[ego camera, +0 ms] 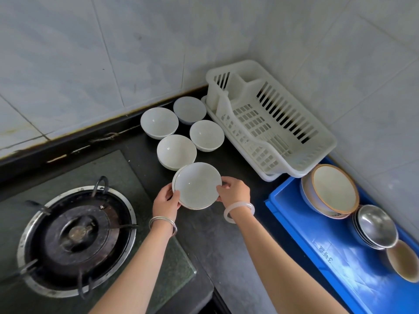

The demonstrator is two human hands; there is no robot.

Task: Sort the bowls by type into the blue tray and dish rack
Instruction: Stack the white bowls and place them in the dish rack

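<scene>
**Item in hand.** White shallow bowl [196, 185], thin gilt line at the rim, tilted towards the viewer and held above the middle of the counter [226, 241]. A second rim shows under its left side, so probably a stack of two.

**Hands.** Left hand [166, 201] pinches the left rim and right hand [233, 191] the right rim, fingers curled over the edge. A bangle on each wrist.

**Unsorted.** Four white ceramic bowls [176, 151], upright in a close cluster towards the counter's back edge. The nearest stands just behind the held bowl.

**Dish rack** [240, 91]. White plastic, slatted, in the counter's back right corner against the tiled walls. Nothing is visible inside.

**Blue tray** [306, 223]. Along the counter's right edge, in front of the rack. It holds a large brown-rimmed bowl [333, 191] leaning on its side, nested steel bowls [376, 225] and a further pale bowl [403, 260] cut off by the frame.

**Other.** Gas burner [77, 232] at the counter's left.

**Stage (judged).** Early: the white bowls look bound for the rack, and none is there yet.

**Hazards (judged).**
- The grip is at the rims only. With this tilt, a lower bowl could slide out and chip on the stone.
- A backward swing could strike the nearest bowl.
- The rack's raised wall could catch the bowl's foot if carried low.
</scene>
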